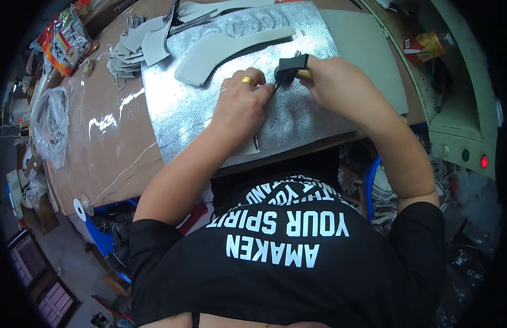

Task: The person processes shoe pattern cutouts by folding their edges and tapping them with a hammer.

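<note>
My right hand (335,82) is wrapped round the yellowish handle of a hammer (291,66) with a dark head. The head is low over a shiny silver mat (182,117), just beside my left fingertips. My left hand (242,104), with a gold ring, rests on the mat, its fingers curled and pressed together. What those fingers pinch is hidden. A small edge of a pale flat piece (254,145) shows under my left wrist. Beyond my left hand lies a curved light grey cut piece (223,52) on the mat.
Stacked grey cut pieces (136,46) lie at the far left of the mat. A clear plastic bag (51,126) and a colourful snack packet (67,41) are on the table's left side. A thread spool (83,209) sits at its near left edge. On the right stands a machine cabinet with a red light (484,161).
</note>
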A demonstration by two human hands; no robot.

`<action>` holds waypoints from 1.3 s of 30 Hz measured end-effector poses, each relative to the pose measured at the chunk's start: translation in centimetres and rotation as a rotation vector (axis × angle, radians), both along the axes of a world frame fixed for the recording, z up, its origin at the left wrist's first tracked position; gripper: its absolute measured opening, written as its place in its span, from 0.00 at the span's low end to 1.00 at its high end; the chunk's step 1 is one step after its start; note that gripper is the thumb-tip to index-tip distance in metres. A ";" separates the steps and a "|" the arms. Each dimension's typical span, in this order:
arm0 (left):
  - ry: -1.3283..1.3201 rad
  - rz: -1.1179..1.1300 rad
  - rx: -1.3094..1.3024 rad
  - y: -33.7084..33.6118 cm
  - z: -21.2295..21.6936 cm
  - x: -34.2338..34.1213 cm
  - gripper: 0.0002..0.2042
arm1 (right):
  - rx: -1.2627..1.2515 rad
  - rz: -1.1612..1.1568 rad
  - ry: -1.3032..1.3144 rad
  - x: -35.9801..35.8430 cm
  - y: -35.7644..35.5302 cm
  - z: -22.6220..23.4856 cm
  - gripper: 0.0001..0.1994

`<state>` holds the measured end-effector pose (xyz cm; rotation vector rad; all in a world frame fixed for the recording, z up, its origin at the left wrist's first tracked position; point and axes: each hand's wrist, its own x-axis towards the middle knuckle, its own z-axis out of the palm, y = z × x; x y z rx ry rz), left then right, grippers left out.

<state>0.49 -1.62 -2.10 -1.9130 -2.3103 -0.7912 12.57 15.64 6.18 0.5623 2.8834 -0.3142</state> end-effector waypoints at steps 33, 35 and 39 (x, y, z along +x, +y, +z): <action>-0.077 -0.294 -0.177 -5.3 1.9 -4.9 0.10 | -0.058 0.156 -0.077 -0.2 -2.7 0.5 0.08; -0.020 -0.293 -0.198 -5.5 2.5 -4.6 0.10 | -0.033 0.112 -0.086 -0.7 -3.3 1.7 0.08; 0.204 -0.305 -0.238 -6.8 3.4 -3.4 0.12 | -0.089 0.151 -0.102 -0.8 -4.4 0.5 0.08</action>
